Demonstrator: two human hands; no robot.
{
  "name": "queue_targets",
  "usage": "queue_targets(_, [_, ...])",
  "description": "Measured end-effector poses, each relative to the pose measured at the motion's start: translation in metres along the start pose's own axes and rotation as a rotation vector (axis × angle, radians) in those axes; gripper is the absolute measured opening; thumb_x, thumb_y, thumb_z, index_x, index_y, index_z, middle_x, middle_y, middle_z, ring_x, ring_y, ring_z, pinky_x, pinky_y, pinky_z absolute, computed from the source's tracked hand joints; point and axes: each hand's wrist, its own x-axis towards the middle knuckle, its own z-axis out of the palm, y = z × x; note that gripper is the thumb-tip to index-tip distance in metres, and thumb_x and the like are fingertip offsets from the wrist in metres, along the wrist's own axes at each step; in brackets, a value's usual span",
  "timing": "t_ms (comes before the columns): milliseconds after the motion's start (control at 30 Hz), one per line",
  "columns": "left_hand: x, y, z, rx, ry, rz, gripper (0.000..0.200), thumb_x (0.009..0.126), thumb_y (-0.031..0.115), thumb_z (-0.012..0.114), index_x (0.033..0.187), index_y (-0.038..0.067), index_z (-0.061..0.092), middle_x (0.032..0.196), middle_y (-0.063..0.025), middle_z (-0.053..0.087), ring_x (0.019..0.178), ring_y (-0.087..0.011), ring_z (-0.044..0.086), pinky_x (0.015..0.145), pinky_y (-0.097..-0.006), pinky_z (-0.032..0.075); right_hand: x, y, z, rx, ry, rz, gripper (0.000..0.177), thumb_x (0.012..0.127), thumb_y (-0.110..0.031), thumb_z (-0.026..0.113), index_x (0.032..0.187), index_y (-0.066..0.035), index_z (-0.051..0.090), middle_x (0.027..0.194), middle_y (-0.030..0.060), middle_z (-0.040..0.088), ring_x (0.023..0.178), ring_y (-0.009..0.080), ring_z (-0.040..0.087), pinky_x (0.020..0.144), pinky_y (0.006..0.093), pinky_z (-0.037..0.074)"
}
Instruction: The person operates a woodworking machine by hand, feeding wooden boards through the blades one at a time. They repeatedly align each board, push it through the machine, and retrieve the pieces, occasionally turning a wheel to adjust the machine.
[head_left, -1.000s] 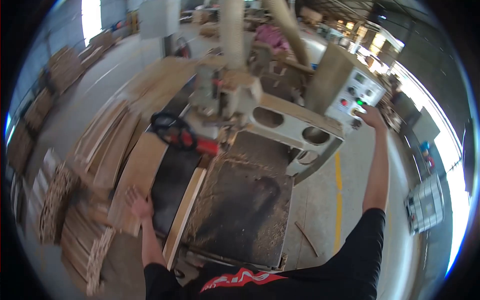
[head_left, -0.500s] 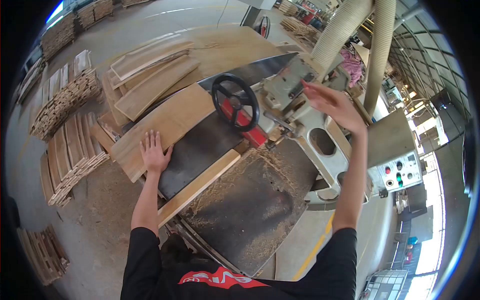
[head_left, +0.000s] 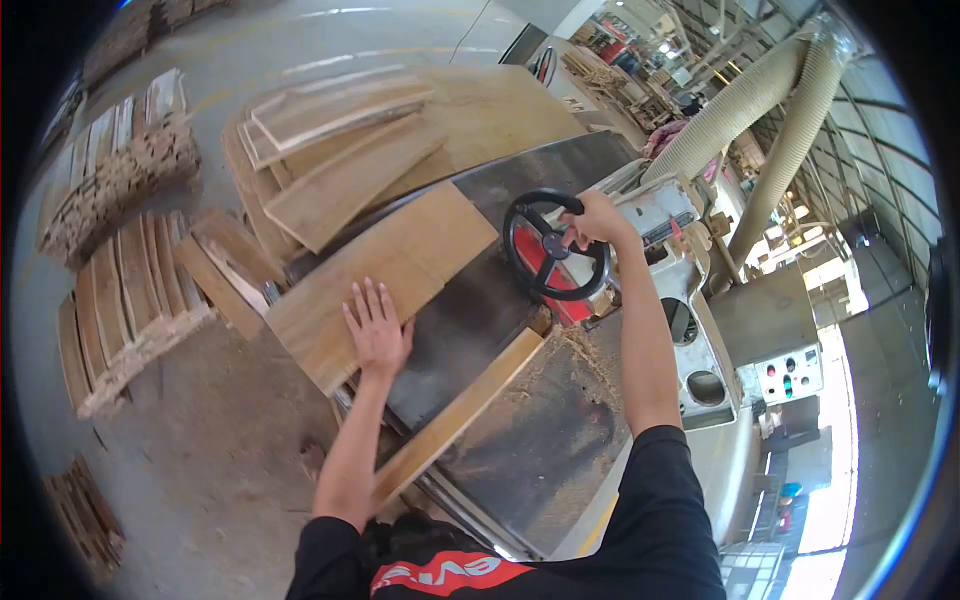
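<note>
My left hand (head_left: 378,330) lies flat with its fingers spread on a wide wooden board (head_left: 410,250). The board rests on the dark metal machine table (head_left: 445,345). At the woodworking machine, my right hand (head_left: 600,220) has its fingers curled over the upper right rim of a black handwheel (head_left: 556,246). Behind the wheel is a red guard (head_left: 570,308), partly hidden by it. A long narrow wooden strip (head_left: 465,420) lies across the table on the near side of the wheel.
Several loose boards (head_left: 340,180) lie on a wooden tabletop beyond the machine. Stacked planks (head_left: 130,270) stand on the floor at left. Sawdust (head_left: 590,355) covers part of the table. At right are a control box (head_left: 788,377) with buttons and thick ribbed hoses (head_left: 740,120).
My right hand has come down from above the machine body onto the handwheel. My left hand stays flat on the board. The view has shifted.
</note>
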Motion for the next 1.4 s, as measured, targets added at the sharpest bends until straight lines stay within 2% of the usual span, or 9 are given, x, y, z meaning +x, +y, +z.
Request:
queue_targets(133, [0.003,-0.002,-0.005,0.049,-0.058,0.052,0.088,0.098,0.051,0.063,0.162,-0.001,0.033,0.171,-0.0256,0.026,0.16,-0.0444,0.017,0.128,-0.0634,0.012,-0.014,-0.002,0.014,0.143,0.181,-0.064,0.024,0.095,-0.019,0.07,0.098,0.003,0.078,0.078,0.0085,0.08,0.048,0.0123,0.063,0.045,0.0292,0.048])
queue_targets(267, [0.004,-0.003,-0.037,0.067,-0.179,0.112,0.098,0.093,0.056,0.069,0.163,-0.002,0.031,0.168,-0.0269,0.028,0.158,-0.0453,0.021,0.127,-0.0639,0.016,-0.031,-0.002,0.034,0.113,0.52,-0.079,0.05,0.092,-0.053,0.074,0.099,-0.004,0.082,0.074,0.0135,0.077,0.057,0.0178,0.066,0.06,0.0364,0.055])
queue_targets(300, [0.013,-0.008,-0.046,0.07,-0.254,0.145,0.097,0.093,0.056,0.069,0.161,-0.003,0.033,0.167,-0.0275,0.03,0.156,-0.0458,0.024,0.126,-0.0639,0.018,-0.033,-0.006,0.034,0.099,0.526,0.014,0.067,0.087,-0.074,0.068,0.099,-0.01,0.083,0.077,0.0144,0.077,0.072,0.0266,0.073,0.073,0.042,0.057])
queue_targets(433, [0.066,-0.029,-0.078,-0.006,-0.409,0.261,0.089,0.092,0.058,0.07,0.151,-0.003,0.043,0.159,-0.0283,0.039,0.148,-0.0475,0.034,0.121,-0.0633,0.026,-0.039,-0.015,0.041,-0.003,0.642,0.114,0.075,0.087,-0.083,0.058,0.096,-0.013,0.083,0.088,0.0112,0.079,0.095,0.0351,0.075,0.087,0.0471,0.057])
queue_targets(500, [0.084,-0.07,-0.058,-0.06,-0.157,0.412,0.081,0.093,0.06,0.07,0.143,-0.001,0.049,0.15,-0.0292,0.046,0.142,-0.0489,0.04,0.114,-0.0628,0.032,-0.04,-0.013,0.043,0.046,0.629,0.112,0.073,0.088,-0.081,0.059,0.095,-0.013,0.083,0.089,0.0114,0.079,0.094,0.0343,0.075,0.087,0.0467,0.058])
queue_targets(600, [0.084,-0.094,-0.051,-0.107,-0.084,0.394,0.082,0.093,0.059,0.071,0.146,0.002,0.046,0.147,-0.0306,0.049,0.141,-0.0482,0.042,0.113,-0.062,0.034,-0.037,-0.013,0.037,0.058,0.658,0.102,0.069,0.09,-0.077,0.059,0.093,-0.013,0.083,0.088,0.0103,0.079,0.091,0.0326,0.076,0.086,0.0461,0.059])
queue_targets(1067, [0.083,-0.101,-0.044,-0.162,-0.152,0.365,0.084,0.094,0.058,0.07,0.152,0.004,0.042,0.156,-0.0308,0.043,0.146,-0.0454,0.04,0.117,-0.0573,0.034,-0.034,-0.026,0.044,0.058,0.692,0.298,0.074,0.101,-0.074,0.043,0.093,-0.011,0.082,0.098,0.019,0.078,0.097,0.0398,0.075,0.091,0.0505,0.057])
queue_targets(1200, [0.088,-0.097,-0.051,-0.221,-0.227,0.336,0.086,0.093,0.057,0.071,0.152,0.002,0.041,0.156,-0.0325,0.039,0.146,-0.0477,0.036,0.116,-0.0603,0.031,-0.022,-0.02,0.048,0.057,0.658,0.406,0.073,0.103,-0.069,0.043,0.084,-0.009,0.08,0.084,0.0144,0.078,0.091,0.0388,0.076,0.085,0.0512,0.058])
queue_targets(1400, [0.104,-0.121,-0.055,-0.395,-0.327,0.423,0.092,0.089,0.064,0.069,0.152,0.002,0.043,0.154,-0.0399,0.032,0.147,-0.0539,0.029,0.115,-0.0649,0.027,0.006,-0.014,0.049,-0.037,0.642,0.622,0.055,0.098,-0.058,0.056,0.085,-0.01,0.08,0.085,0.0129,0.079,0.09,0.0355,0.077,0.086,0.0477,0.059])
